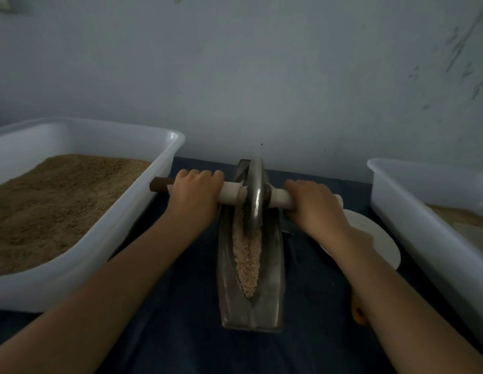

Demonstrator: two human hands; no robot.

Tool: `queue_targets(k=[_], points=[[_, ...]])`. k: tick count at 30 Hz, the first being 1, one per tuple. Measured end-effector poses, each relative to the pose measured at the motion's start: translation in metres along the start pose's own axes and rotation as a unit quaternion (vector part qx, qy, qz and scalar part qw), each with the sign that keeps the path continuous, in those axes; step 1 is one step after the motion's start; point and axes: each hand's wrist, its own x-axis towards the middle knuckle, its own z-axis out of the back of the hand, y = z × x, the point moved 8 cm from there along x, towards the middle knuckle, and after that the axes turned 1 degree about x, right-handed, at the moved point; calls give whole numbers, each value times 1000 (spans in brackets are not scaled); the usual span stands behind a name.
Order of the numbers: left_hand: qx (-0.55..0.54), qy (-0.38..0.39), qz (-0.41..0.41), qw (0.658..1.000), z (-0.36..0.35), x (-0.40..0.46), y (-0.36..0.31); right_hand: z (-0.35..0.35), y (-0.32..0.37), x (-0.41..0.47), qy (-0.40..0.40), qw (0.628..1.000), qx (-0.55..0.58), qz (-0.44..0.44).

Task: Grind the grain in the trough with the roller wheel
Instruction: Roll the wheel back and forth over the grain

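Observation:
A narrow boat-shaped metal trough point(226, 300) lies lengthwise on the dark cloth, its groove holding pale crushed grain point(247, 260). A metal roller wheel point(255, 195) stands upright in the groove toward the trough's far end, on a white-wrapped axle handle point(230, 195) with a brown left tip. My left hand point(194, 193) grips the handle left of the wheel. My right hand point(313, 203) grips it right of the wheel. Both sets of fingers curl over the bar.
A large white plastic tub point(159, 168) of brown ground grain stands to the left, its rim close to the handle's tip. Another white tub point(405, 211) stands to the right. A white round plate point(369, 233) lies under my right forearm. A wall rises just behind the trough.

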Motion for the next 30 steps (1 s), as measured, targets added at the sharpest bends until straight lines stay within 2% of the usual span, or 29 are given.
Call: queue_targets(k=[4,7,13,15,18,22,25,28,30], points=[[-39,160,-8,986,-4,-10,3,5,10,-13,192,981,16,-3],[-40,240,-39,969,1,-22,-2,13,22,-33,298,954,9,32],[-20,328,-84,941,7,-36,-6,24,28,-49,366,927,51,56],[-35,313,-73,946,3,-31,-6,20,26,-43,352,933,59,52],[-54,242,-36,968,-3,-16,-2,9,18,-27,288,956,46,30],[-24,79,-3,997,-5,2,2,2,1,-3,115,993,33,-20],[3,-28,2,1000,-1,6,-1,-1,-4,3,1,999,23,-23],[-2,-39,-6,999,-1,6,-2,0,-2,1,-32,999,9,-9],[-16,5,-11,1000,-2,5,1,1,0,-1,20,1000,7,-6]])
